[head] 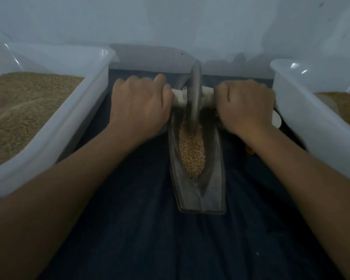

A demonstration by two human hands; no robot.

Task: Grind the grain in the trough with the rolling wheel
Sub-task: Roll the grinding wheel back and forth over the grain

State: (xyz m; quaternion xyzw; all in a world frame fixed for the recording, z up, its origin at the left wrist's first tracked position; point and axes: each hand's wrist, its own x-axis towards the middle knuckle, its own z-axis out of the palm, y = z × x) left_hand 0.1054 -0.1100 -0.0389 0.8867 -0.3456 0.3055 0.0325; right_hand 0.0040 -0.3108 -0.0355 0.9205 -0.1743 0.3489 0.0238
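My left hand and right hand clamped on the pale axle, its ends hidden, blurred wheel standing in the far trough, grain nearer, left tub cut off

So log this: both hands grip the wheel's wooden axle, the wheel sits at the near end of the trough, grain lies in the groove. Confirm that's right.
One detail is wrong. In the head view the wheel sits toward the far end of the trough, not the near end. The rest holds: the left hand and right hand grip the axle on either side, and grain lies in the groove.
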